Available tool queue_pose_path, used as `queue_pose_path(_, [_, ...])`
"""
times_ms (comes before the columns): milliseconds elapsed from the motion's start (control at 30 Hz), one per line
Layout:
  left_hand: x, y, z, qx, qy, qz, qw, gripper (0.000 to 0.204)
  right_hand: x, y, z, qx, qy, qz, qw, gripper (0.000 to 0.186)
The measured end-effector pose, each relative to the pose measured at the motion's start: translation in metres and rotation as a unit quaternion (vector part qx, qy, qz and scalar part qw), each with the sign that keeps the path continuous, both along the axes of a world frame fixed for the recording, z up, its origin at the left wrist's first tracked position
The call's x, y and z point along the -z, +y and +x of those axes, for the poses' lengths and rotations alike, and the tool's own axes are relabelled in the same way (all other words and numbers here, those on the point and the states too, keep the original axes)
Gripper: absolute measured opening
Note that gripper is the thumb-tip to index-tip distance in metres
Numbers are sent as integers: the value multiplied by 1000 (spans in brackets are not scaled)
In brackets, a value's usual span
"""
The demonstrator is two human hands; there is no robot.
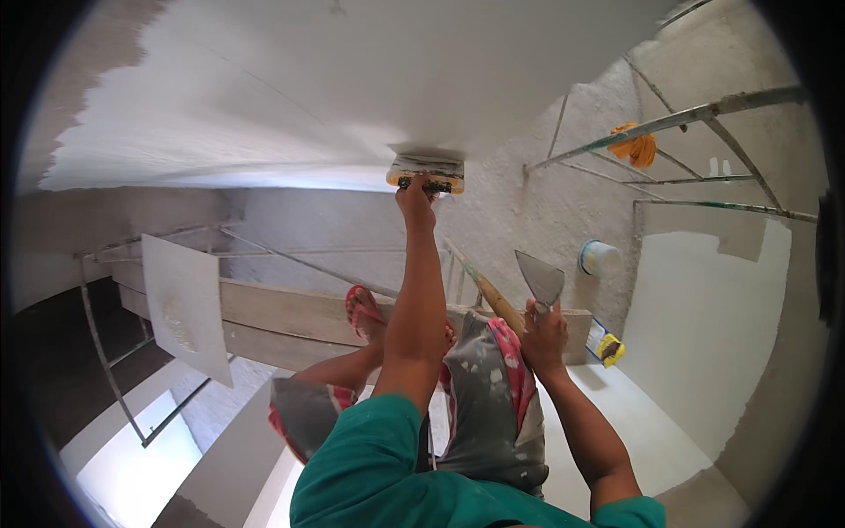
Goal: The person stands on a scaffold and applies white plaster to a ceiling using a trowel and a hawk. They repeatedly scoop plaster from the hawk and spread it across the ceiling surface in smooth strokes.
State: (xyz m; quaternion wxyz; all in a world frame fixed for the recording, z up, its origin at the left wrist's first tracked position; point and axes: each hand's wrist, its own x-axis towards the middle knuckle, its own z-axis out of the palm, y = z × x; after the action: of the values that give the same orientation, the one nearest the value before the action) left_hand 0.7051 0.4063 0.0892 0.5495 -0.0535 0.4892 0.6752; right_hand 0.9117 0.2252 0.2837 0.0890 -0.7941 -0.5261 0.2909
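My left hand (pixel 417 204) reaches forward with its fingers closed round a wide putty knife (pixel 426 172) with a yellow edge and dark smears. The blade rests against the white-coated wall surface (pixel 352 97). Lower and to the right, my right hand (pixel 546 341) grips a trowel (pixel 540 278) with a pointed, triangular grey blade, which points up and away from me. That hand is beside my paint-spotted trouser leg. Near it, at the plank's right end, lies a yellow and blue tool (pixel 606 343), its exact kind unclear.
Wooden planks (pixel 282 312) run under my feet across the scaffold. Metal scaffold rails (pixel 669 119) stand at right, an orange cloth (pixel 634 145) hanging there. A smeared white board (pixel 185 308) stands at left. Far below is a bucket (pixel 600 258). A wooden pole (pixel 493 297) slants near my right hand.
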Motion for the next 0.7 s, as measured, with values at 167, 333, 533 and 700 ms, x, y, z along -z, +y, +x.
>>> queue_pose_path(167, [-201,-2,-3,-22,64,37,997,11,3,-7,1,0,-43,48,998,39])
queue_pose_path(333, [-379,-9,-11,-27,152,117,981,14,3,-9,3,2,-33,53,998,27])
queue_pose_path(533, [-454,-51,-23,-32,199,240,950,20,8,-9,1,5,-40,67,997,29])
queue_pose_path(700, [-295,-99,-35,-93,133,137,977,25,-3,-4,-1,6,-32,16,999,40])
